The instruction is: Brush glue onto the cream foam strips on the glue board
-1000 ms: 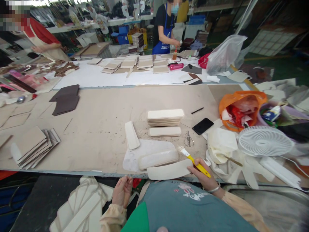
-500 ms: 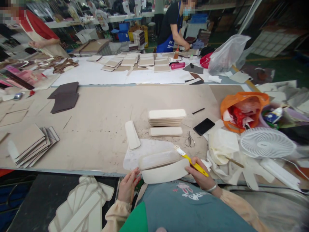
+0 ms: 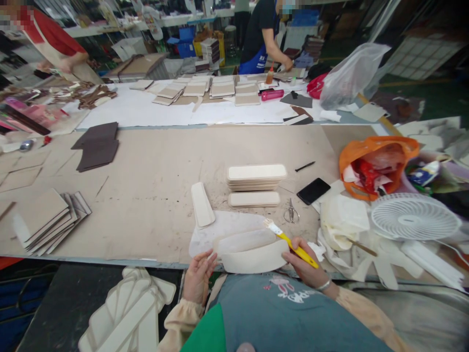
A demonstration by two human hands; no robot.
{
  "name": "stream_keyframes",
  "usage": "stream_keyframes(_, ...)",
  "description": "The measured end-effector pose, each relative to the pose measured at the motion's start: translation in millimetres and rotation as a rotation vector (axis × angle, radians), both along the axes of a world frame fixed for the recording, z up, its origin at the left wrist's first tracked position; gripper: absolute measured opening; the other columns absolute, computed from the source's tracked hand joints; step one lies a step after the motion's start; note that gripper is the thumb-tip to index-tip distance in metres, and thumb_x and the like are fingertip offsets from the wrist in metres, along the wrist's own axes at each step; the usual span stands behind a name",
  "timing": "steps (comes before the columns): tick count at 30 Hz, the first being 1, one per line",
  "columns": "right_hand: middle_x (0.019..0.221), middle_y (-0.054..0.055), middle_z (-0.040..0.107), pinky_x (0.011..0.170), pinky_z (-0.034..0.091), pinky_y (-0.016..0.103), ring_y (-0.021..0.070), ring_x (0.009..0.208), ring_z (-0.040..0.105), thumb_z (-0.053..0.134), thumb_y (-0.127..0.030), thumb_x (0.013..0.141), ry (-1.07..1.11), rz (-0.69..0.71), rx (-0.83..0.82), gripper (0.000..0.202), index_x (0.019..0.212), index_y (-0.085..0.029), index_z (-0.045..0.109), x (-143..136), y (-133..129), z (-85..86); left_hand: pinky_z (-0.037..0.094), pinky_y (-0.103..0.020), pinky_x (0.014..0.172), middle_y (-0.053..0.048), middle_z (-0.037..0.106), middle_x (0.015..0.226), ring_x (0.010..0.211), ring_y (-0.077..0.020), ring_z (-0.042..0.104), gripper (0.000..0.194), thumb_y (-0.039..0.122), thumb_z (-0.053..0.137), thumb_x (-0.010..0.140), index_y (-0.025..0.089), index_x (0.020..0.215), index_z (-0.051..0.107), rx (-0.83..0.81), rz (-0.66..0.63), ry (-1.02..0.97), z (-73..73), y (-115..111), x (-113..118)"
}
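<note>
My right hand (image 3: 306,264) is closed around a yellow-handled paintbrush (image 3: 300,252), its bristles pointing up and left. Its fingertips also touch the right end of a pale, curved strip (image 3: 254,260) at the table's front edge. My left hand (image 3: 200,276) is beside the strip's left end, palm partly up and fingers apart; whether a fingertip touches the strip I cannot tell. Just behind the strip lies a similar rounded piece (image 3: 245,240) on a whitish sheet (image 3: 201,239). Farther back are a small pair of strips (image 3: 202,205) and a stack of rounded strips (image 3: 256,176).
Scissors (image 3: 291,213), a black phone (image 3: 313,190) and a fan (image 3: 414,217) are to the right, near an orange bag (image 3: 346,164). Folded panels (image 3: 44,217) lie at left. More pale strips (image 3: 124,313) lie low at left. Two people work across the tables.
My left hand has turned palm-up slightly, its fingers loosening near the strip's left end. The strip has shifted slightly up and right. My right hand keeps the paintbrush.
</note>
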State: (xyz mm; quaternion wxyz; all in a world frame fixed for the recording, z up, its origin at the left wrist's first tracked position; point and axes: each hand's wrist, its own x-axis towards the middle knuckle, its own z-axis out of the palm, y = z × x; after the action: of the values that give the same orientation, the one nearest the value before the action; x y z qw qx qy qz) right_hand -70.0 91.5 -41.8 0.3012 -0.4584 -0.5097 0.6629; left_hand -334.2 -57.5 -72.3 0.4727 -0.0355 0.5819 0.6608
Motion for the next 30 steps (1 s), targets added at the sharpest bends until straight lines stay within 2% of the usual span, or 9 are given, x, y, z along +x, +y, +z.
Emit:
stream_keyframes(2, 0.063, -0.006, 0.046, 0.049, 0.038, 0.023, 0.0119, 0.055, 0.046, 0.066, -0.040, 0.068, 0.041, -0.028, -0.009, 0.037, 0.078, -0.025, 0.034, -3.8, -1.2, -3.4, 0.049, -0.029, 0.083, -0.008, 0.057, 0.119, 0.106, -0.0202, 0.057, 0.037, 0.028, 0.069, 0.068, 0.022, 0.103, 0.057, 0.015, -0.050, 0.032, 0.9, 3.1, 3.1)
stream_keyframes(3, 0.063, -0.006, 0.046, 0.049, 0.038, 0.023, 0.0116, 0.054, 0.046, 0.067, -0.040, 0.068, 0.056, -0.033, -0.010, 0.038, 0.078, -0.025, 0.033, -5.1, -1.3, -5.2, 0.049, -0.030, 0.082, -0.009, 0.057, 0.120, 0.105, -0.0203, 0.057, 0.040, 0.031, 0.068, 0.070, 0.022, 0.107, 0.056, 0.000, -0.103, 0.029, 0.9, 4.0, 4.7)
stream_keyframes(6, 0.063, -0.006, 0.046, 0.050, 0.038, 0.023, 0.0118, 0.054, 0.047, 0.067, -0.038, 0.069, 0.031, -0.006, 0.002, 0.036, 0.077, -0.024, 0.035, -6.2, 0.4, -9.9, 0.050, -0.030, 0.071, -0.010, 0.066, 0.102, 0.086, -0.0194, 0.063, 0.039, 0.037, 0.067, 0.069, 0.017, 0.102, 0.060, -0.073, -0.326, 0.019, -2.8, 4.2, 8.0)
stream_keyframes(8, 0.063, -0.006, 0.047, 0.051, 0.039, 0.024, 0.0127, 0.055, 0.048, 0.067, -0.038, 0.070, -0.044, -0.001, 0.043, 0.034, 0.077, -0.024, 0.037, -5.5, 3.0, -13.3, 0.049, -0.029, 0.067, -0.008, 0.069, 0.087, 0.075, -0.0183, 0.062, 0.034, 0.038, 0.068, 0.067, 0.014, 0.091, 0.065, -0.131, -0.402, 0.094, -7.0, 4.0, 7.4)
stream_keyframes(10, 0.063, -0.005, 0.047, 0.052, 0.040, 0.025, 0.0134, 0.056, 0.049, 0.066, -0.039, 0.071, -0.123, -0.036, 0.110, 0.032, 0.076, -0.024, 0.038, -4.5, 6.0, -18.1, 0.048, -0.030, 0.071, -0.007, 0.070, 0.085, 0.077, -0.0191, 0.062, 0.034, 0.040, 0.068, 0.065, 0.014, 0.087, 0.067, -0.185, -0.421, 0.198, -9.7, 5.8, 3.8)
stream_keyframes(14, 0.067, -0.003, 0.051, 0.053, 0.039, 0.025, 0.0140, 0.056, 0.048, 0.062, -0.039, 0.074, -0.272, -0.095, 0.269, 0.026, 0.076, -0.023, 0.042, -4.3, 11.9, -31.2, 0.045, -0.031, 0.079, -0.007, 0.069, 0.091, 0.087, -0.0204, 0.061, 0.041, 0.040, 0.068, 0.063, 0.015, 0.095, 0.067, -0.279, -0.525, 0.420, -9.2, 20.8, -8.3)
stream_keyframes(19, 0.062, -0.003, 0.050, 0.054, 0.038, 0.026, 0.0145, 0.053, 0.048, 0.056, -0.038, 0.078, -0.496, -0.043, 0.452, 0.019, 0.077, -0.023, 0.045, -11.1, 21.9, -45.7, 0.045, -0.028, 0.064, 0.001, 0.062, 0.067, 0.061, -0.0156, 0.058, 0.038, 0.042, 0.063, 0.065, 0.017, 0.092, 0.060, -0.413, -0.542, 0.759, -16.0, 46.5, -19.4)
stream_keyframes(24, 0.065, -0.002, 0.053, 0.056, 0.039, 0.025, 0.0150, 0.056, 0.052, 0.053, -0.035, 0.080, -0.621, 0.005, 0.517, 0.014, 0.078, -0.024, 0.045, -20.9, 31.1, -60.6, 0.043, -0.027, 0.063, 0.004, 0.061, 0.065, 0.061, -0.0152, 0.059, 0.029, 0.041, 0.058, 0.069, 0.021, 0.090, 0.053, -0.494, -0.630, 0.878, -29.4, 56.1, -26.0)
stream_keyframes(30, 0.067, -0.002, 0.054, 0.057, 0.038, 0.024, 0.0151, 0.058, 0.053, 0.051, -0.031, 0.079, -0.711, 0.058, 0.559, 0.010, 0.078, -0.023, 0.045, -26.8, 34.0, -71.5, 0.042, -0.027, 0.062, 0.003, 0.061, 0.066, 0.062, -0.0154, 0.059, 0.031, 0.040, 0.053, 0.073, 0.020, 0.096, 0.053, -0.559, -0.717, 0.966, -36.3, 56.1, -30.7)
